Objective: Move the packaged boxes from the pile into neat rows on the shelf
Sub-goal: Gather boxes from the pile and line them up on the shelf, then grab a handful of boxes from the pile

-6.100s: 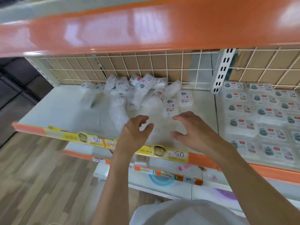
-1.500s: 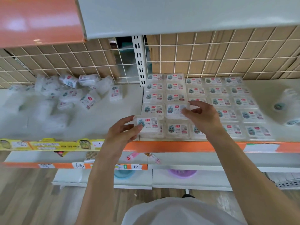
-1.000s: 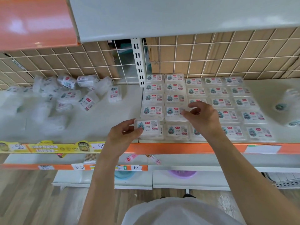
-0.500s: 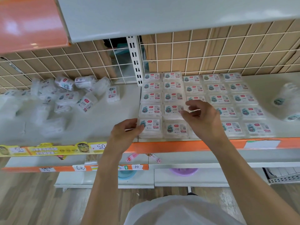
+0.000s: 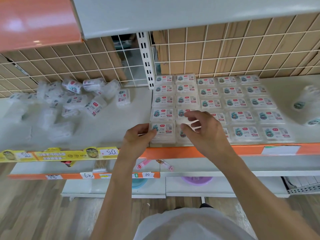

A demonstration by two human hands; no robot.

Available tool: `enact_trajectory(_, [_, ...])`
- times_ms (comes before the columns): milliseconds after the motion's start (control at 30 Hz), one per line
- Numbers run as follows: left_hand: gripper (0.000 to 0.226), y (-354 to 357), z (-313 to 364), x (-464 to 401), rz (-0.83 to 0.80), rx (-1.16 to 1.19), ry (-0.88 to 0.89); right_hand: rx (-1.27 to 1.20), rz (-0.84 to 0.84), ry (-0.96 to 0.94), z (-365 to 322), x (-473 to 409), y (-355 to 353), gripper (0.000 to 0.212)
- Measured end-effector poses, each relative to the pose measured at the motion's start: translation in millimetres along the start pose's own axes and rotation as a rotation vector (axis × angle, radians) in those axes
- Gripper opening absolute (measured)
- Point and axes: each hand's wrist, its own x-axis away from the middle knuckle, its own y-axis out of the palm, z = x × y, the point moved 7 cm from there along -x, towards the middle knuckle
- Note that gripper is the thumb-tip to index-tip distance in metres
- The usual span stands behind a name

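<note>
Setting: shop shelf (image 5: 110, 132) with an orange front lip, white wire grid (image 5: 225, 54) and brown backing behind it.
Pile: loose packaged boxes (image 5: 76, 99) lie jumbled on the far left of the shelf, tilted every way, well apart from the rows.
Rows: flat boxes (image 5: 235, 101) stand in neat lines on the right half, labels up, edges touching.
Left grip: my left hand (image 5: 138, 139) pinches the left side of the near-left corner box (image 5: 163, 131), thumb and fingers curled on it.
Right grip: my right hand (image 5: 206, 134) hovers over the second column, fingers loosely curled and narrow, holding nothing that I can see.
Step in hand: seating the corner box, I judge.
Doing it well: I should slide it right until it meets its neighbour, match its near edge to the row, keep the label upright, and press lightly so the slick wrap does not skid.
Next: back to the pile, I expect.
</note>
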Motion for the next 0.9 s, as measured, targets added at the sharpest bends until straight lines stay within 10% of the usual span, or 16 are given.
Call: enact_trajectory(900, [0.034,-168.9,-54.6,71.8,0.294,-0.403,0.061,0.459,-0.553,-0.452,-120.2,55.3,145.5,0.053])
